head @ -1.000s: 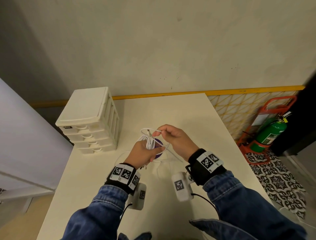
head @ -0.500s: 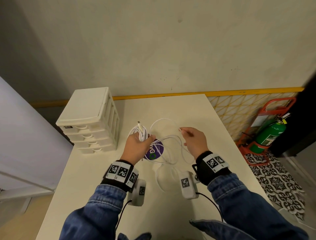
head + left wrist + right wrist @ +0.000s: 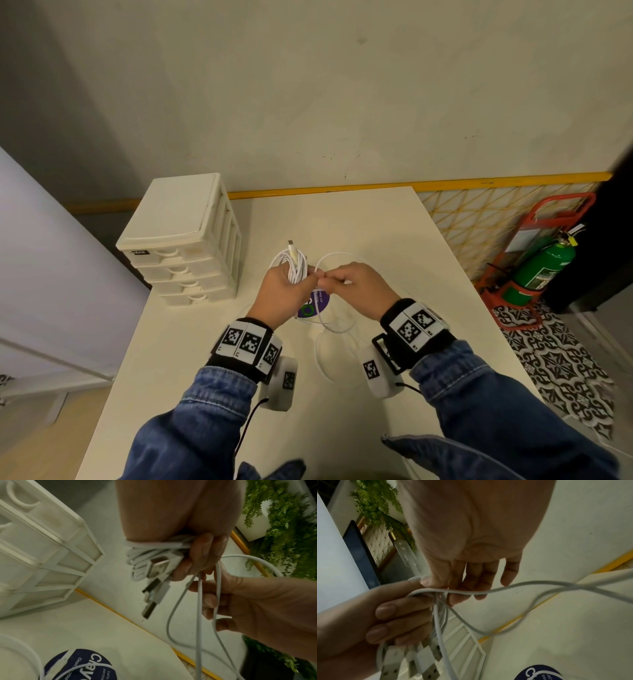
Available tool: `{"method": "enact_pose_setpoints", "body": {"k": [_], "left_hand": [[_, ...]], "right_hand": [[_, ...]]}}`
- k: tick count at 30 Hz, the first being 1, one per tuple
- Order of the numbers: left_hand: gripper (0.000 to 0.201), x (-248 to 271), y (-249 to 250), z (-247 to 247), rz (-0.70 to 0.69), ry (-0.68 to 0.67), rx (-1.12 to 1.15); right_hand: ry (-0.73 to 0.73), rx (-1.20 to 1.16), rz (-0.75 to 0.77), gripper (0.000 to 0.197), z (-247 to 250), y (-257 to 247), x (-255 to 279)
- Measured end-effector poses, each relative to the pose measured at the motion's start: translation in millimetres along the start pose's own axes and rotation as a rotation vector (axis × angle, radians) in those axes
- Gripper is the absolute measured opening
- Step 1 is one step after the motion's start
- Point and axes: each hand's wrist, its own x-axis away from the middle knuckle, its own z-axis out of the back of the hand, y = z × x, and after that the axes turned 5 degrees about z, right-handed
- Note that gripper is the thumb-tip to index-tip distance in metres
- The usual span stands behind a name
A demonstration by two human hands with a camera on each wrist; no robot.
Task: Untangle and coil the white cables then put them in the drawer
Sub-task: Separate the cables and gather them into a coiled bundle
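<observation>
My left hand grips a bundle of coiled white cables above the table, with USB plugs sticking out past the fingers. My right hand meets it and pinches a loose strand of white cable between thumb and forefinger right at the bundle. From there the loose cable hangs in loops down to the table. The white drawer unit stands at the table's left, all drawers closed.
A round purple sticker lies on the cream table under the hands. A green fire extinguisher in a red stand is on the floor to the right. A wall runs behind the table.
My right hand had swung out to the right with the strand; it has come back to the left hand, bringing another loop to the bundle. The left hand stayed in place.
</observation>
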Motion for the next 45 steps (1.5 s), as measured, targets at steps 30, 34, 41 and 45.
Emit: {"method": "enact_pose_setpoints", "body": {"k": [30, 34, 41, 45], "left_hand": [[0.03, -9.1, -26.8, -11.6, 0.183, -0.053, -0.252], [0.037, -10.5, -8.1, -17.2, 0.097, -0.009, -0.11], [0.026, -13.5, 4.2, -12.6, 0.028, 0.074, 0.063], [0.017, -10.6, 8.0, -11.5, 0.029, 0.07, 0.101]], "right_hand": [[0.319, -0.358, -0.343, 0.034, 38.5, 11.4, 1.3], [-0.057, -0.058, -0.216, 0.039, 10.1, 20.9, 5.5], [-0.261, -0.261, -0.147, 0.028, 14.4, 2.0, 8.5], [-0.239, -0.366, -0.146, 0.019, 12.0, -2.0, 9.0]]}}
